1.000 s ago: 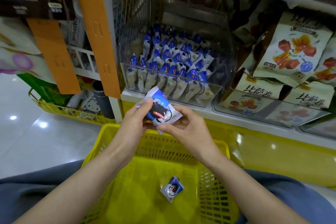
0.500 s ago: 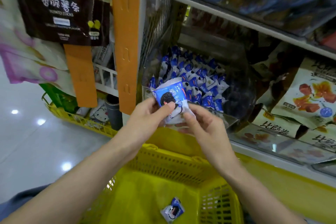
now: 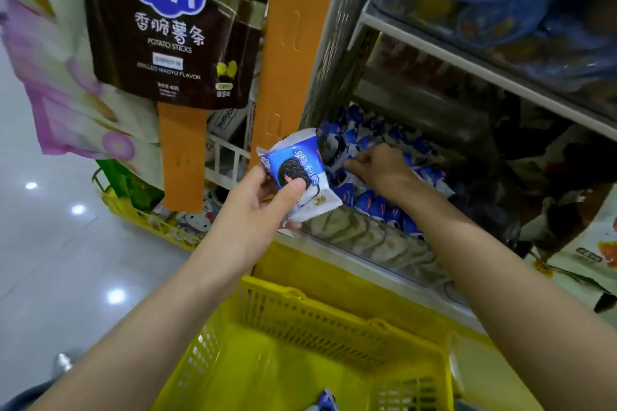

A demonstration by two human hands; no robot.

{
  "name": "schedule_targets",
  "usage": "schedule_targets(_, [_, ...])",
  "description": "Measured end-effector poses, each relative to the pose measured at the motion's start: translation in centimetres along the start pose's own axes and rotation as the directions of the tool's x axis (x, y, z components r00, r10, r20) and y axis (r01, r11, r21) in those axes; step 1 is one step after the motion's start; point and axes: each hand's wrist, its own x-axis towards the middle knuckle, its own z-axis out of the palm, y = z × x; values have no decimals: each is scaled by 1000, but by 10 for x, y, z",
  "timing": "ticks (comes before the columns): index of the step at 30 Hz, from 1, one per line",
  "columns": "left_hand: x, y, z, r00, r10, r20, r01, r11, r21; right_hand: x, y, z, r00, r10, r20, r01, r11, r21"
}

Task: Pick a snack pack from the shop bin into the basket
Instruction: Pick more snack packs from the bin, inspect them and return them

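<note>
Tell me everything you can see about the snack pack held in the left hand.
The snack pack is a glossy film pillow wrapper, blue above, white below, printed with a dark sandwich cookie and white lettering, ends crimped. It looks sealed, tilted, held in the air before the bin. Only the left hand touches it, thumb on its front.

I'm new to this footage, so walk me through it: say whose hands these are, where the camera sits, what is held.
No machine here: a person wears one wide camera on the head, looking down at their own bare hands in a shop. The left hand grips a blue snack pack. Below is a yellow basket, where another pack lies. The right hand is inside the clear bin among more packs; whether it grips one is unclear.
</note>
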Motion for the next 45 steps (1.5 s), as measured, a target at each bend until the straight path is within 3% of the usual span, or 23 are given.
schedule_targets(5, [1, 0, -4, 1000, -14, -4, 14, 1000, 5, 7, -10, 3, 999, 45, 2, -43, 978, -203])
schedule_targets(8, [1, 0, -3, 999, -47, -10, 47, 999, -5, 6, -9, 0, 998, 58, -39, -61, 995, -83])
schedule_targets(11, [1, -2, -3, 995, -100, -23, 99, 995, -20, -2, -7, -11, 984, 42, -176, -30, 997, 74])
schedule_targets(14, [1, -3, -3, 982, -189, -26, 186, 979, -79, -20, -10, -33, 919, 5, -395, 71, 982, 176])
schedule_targets(16, [0, -3, -3, 970, -244, 18, 244, 959, -143, -36, -16, -50, 896, -28, -443, 181, 935, 306])
schedule_targets(18, [-2, -4, -2, 958, -276, 80, 286, 938, -197, -57, -23, -62, 936, -33, -351, 213, 846, 489])
schedule_targets(21, [-4, -3, 2, 940, -286, 185, 328, 906, -268, -91, -33, -59, 992, -84, -95, 126, 746, 653])
schedule_targets(24, [-8, -3, 8, 912, -290, 291, 378, 869, -319, -117, -41, -42, 985, -172, -20, 149, 786, 600])
schedule_targets(27, [-14, -2, 9, 910, -268, 316, 359, 892, -275, -129, -42, -33, 972, -221, 72, 125, 758, 641])
schedule_targets(31, [-15, 1, 5, 914, -297, 275, 368, 892, -261, -125, -35, -34, 984, -168, -53, 171, 838, 518])
schedule_targets(32, [-16, 2, 4, 910, -306, 278, 376, 892, -250, -124, -33, -36, 987, -161, -29, 155, 868, 473])
schedule_targets(35, [-17, 3, 4, 885, -347, 310, 407, 900, -155, -122, -32, -36, 954, -168, 248, 36, 886, 462])
schedule_targets(37, [-17, 2, 5, 867, -363, 341, 421, 900, -114, -120, -32, -33, 931, -175, 320, 20, 902, 432])
schedule_targets(41, [-15, 1, 4, 869, -319, 378, 399, 904, -155, -111, -28, -32, 960, -140, 242, 10, 882, 471])
schedule_targets(45, [-10, -3, -1, 930, -294, 221, 328, 935, -135, -81, -21, -42, 998, 44, -41, -12, 815, 579])
